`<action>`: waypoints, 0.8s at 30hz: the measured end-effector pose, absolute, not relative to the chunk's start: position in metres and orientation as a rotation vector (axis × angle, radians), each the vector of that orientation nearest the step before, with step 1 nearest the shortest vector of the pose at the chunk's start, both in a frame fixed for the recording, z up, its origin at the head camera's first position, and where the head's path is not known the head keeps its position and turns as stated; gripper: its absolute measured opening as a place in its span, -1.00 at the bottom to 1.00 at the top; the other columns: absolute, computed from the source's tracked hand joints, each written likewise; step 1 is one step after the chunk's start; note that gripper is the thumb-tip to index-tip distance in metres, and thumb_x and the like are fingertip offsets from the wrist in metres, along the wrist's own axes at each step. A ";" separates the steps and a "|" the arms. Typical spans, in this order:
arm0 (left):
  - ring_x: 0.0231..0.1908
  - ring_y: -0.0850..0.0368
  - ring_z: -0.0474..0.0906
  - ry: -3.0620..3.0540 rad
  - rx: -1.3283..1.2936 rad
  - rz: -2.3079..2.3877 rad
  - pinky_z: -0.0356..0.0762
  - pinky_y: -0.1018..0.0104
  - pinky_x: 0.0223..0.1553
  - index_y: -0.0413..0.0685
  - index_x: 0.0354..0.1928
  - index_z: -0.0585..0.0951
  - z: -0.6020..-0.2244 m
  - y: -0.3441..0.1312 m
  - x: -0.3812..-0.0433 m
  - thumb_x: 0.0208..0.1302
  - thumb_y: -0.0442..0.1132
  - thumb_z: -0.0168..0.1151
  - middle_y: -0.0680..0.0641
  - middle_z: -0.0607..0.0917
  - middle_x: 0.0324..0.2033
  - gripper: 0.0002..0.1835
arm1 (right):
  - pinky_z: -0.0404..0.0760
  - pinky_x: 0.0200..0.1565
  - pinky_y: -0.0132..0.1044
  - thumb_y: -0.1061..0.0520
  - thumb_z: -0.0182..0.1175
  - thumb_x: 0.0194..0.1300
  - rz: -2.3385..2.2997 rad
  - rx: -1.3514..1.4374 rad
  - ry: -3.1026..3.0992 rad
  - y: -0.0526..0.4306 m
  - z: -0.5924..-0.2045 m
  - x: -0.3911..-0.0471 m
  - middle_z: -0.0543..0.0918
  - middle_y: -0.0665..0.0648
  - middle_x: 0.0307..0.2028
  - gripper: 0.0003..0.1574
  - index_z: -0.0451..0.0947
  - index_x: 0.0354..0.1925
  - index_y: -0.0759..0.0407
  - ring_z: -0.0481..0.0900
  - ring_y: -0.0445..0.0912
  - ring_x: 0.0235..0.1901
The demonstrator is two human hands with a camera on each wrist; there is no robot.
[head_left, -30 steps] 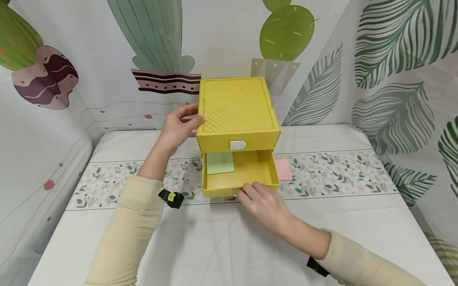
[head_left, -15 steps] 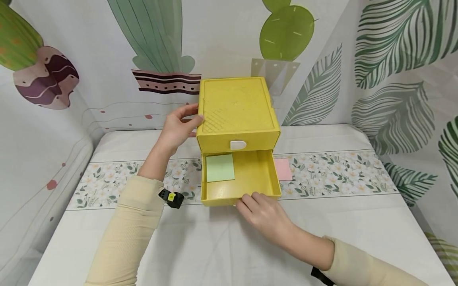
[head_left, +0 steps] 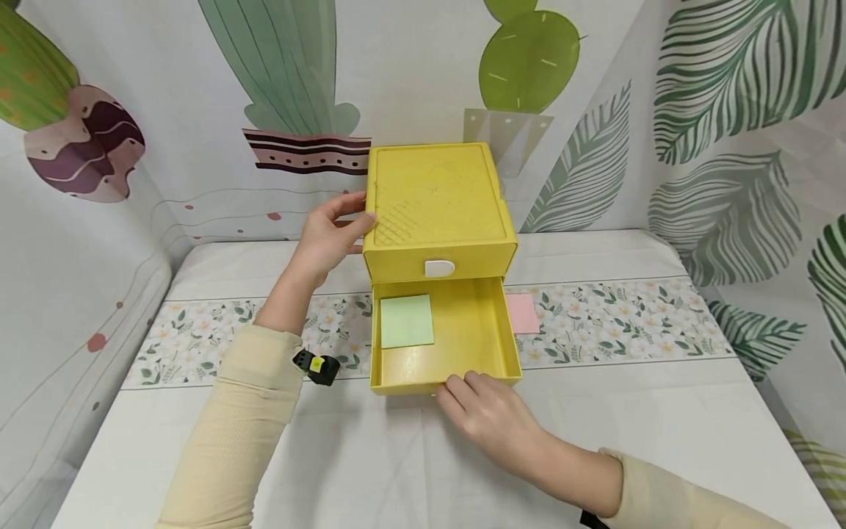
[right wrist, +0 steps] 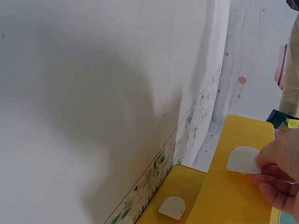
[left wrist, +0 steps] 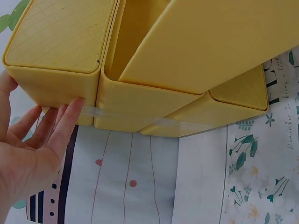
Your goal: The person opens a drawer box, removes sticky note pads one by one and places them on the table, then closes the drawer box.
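Note:
A yellow drawer cabinet (head_left: 432, 195) stands at the back of the table. One lower drawer (head_left: 472, 338) is pulled out, with a light green sticky note (head_left: 406, 321) lying in its left part. My right hand (head_left: 492, 419) is at that drawer's front; in the right wrist view, thumb and fingers pinch its white handle (right wrist: 244, 160). My left hand (head_left: 327, 235) rests against the cabinet's left side near the top, its thumb at the upper edge. In the left wrist view, fingertips (left wrist: 74, 105) touch the side wall. The top drawer, with a white handle (head_left: 439, 268), is closed.
Right of the cabinet, a pink sticky note (head_left: 523, 314) lies on the table. Below the pulled-out drawer is another closed one, its white handle (right wrist: 172, 207) visible. Clear tape (left wrist: 163, 121) crosses the cabinet's side. A printed curtain (head_left: 423, 73) hangs close behind.
My right hand has drawn the drawer farther out toward me, and the green note has come forward with it, showing more fully. The left hand and the cabinet stay in place.

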State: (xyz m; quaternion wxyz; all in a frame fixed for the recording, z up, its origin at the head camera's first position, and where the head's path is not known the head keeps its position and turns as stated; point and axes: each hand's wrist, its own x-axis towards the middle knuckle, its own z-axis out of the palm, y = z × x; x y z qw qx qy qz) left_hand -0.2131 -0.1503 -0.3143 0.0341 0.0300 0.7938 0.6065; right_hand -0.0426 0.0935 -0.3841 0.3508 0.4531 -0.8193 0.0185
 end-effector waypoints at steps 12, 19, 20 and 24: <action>0.04 0.11 0.48 2.439 0.106 1.873 0.65 0.27 -0.23 0.10 0.26 0.38 -0.314 -0.151 -0.213 0.24 -0.10 0.20 0.00 0.45 0.14 -0.47 | 0.38 -0.63 -0.46 0.33 -0.27 0.40 0.054 1.155 -2.118 0.092 -0.385 -0.032 0.45 0.06 -0.52 -0.59 0.48 -0.45 0.21 0.32 -0.15 -0.64; 0.03 0.12 0.48 2.432 0.104 1.879 0.64 0.26 -0.21 0.12 0.25 0.39 -0.315 -0.151 -0.213 0.24 -0.09 0.20 0.01 0.45 0.14 -0.48 | 0.36 -0.64 -0.48 0.31 -0.26 0.42 0.051 1.165 -2.107 0.091 -0.384 -0.026 0.42 0.04 -0.54 -0.58 0.47 -0.47 0.20 0.30 -0.16 -0.65; 0.03 0.12 0.48 2.432 0.103 1.879 0.64 0.25 -0.20 0.12 0.25 0.39 -0.315 -0.151 -0.213 0.24 -0.09 0.20 0.01 0.45 0.14 -0.48 | 0.35 -0.64 -0.48 0.30 -0.25 0.42 0.056 1.167 -2.103 0.091 -0.384 -0.025 0.42 0.04 -0.54 -0.59 0.47 -0.47 0.20 0.30 -0.16 -0.65; 0.03 0.12 0.48 2.431 0.105 1.881 0.65 0.26 -0.21 0.12 0.26 0.39 -0.316 -0.151 -0.213 0.24 -0.09 0.20 0.01 0.45 0.14 -0.47 | 0.36 -0.63 -0.48 0.31 -0.24 0.41 0.052 1.164 -2.100 0.092 -0.385 -0.022 0.44 0.05 -0.53 -0.59 0.49 -0.45 0.20 0.31 -0.16 -0.64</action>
